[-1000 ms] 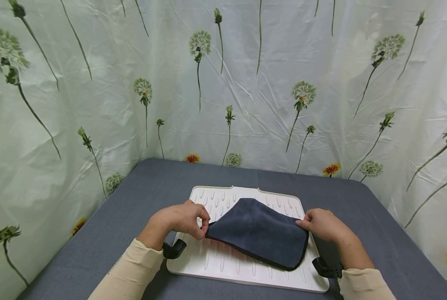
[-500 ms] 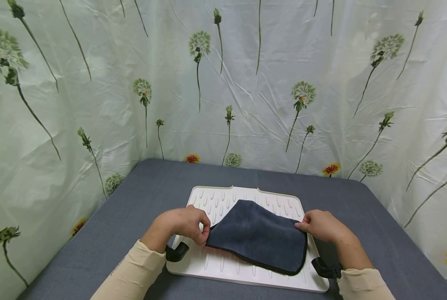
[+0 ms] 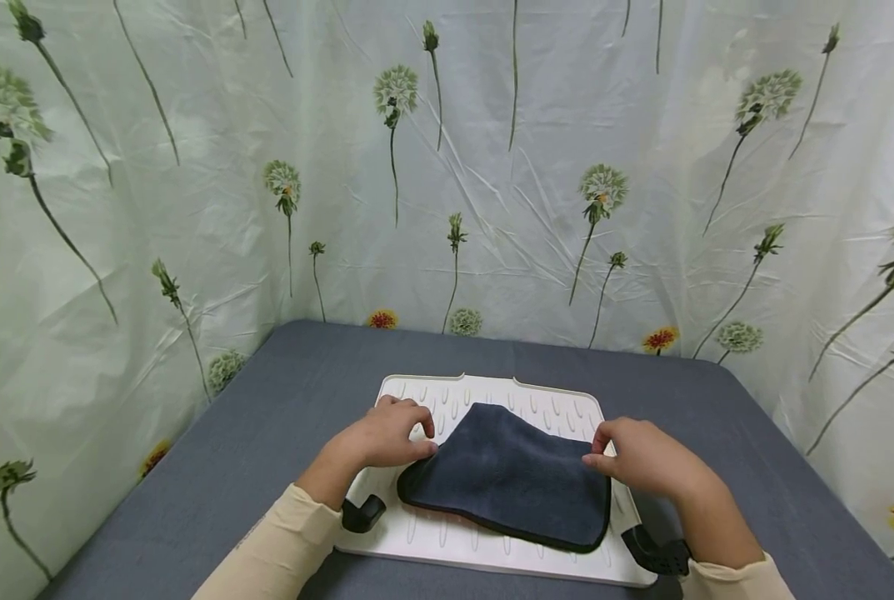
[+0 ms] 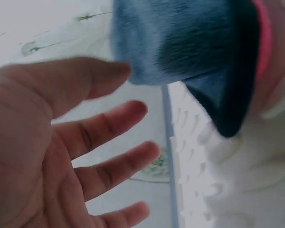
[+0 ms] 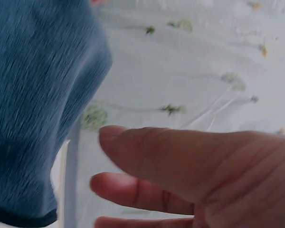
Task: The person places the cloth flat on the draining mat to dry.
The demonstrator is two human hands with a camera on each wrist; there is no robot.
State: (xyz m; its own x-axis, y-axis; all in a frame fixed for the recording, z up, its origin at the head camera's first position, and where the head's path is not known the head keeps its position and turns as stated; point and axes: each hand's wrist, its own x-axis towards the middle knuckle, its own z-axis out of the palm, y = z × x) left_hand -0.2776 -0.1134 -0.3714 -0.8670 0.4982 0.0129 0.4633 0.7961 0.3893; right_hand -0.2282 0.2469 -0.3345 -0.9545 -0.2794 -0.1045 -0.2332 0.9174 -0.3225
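A dark blue cloth (image 3: 514,479) with black edging lies draped over a raised form on a white ribbed tray (image 3: 447,546). My left hand (image 3: 387,435) is at the cloth's left side, thumb tip right by its edge. In the left wrist view the fingers (image 4: 116,121) are spread, with nothing pinched. Past the cloth's black hem there, a pinkish-red edge (image 4: 265,38) shows; the rest of it is hidden. My right hand (image 3: 641,457) hovers by the cloth's right edge, and in the right wrist view its thumb (image 5: 156,149) and fingers are apart, holding nothing.
The tray stands on a table under a grey-blue cover (image 3: 327,358). Behind it and along the sides hangs a pale curtain (image 3: 491,208) printed with dandelions. Each wrist wears a black band, such as the right wristband (image 3: 652,552).
Both hands have let go of the cloth's edges. The left hand has risen a little and moved right, and the cloth's left corner has dropped onto the tray.
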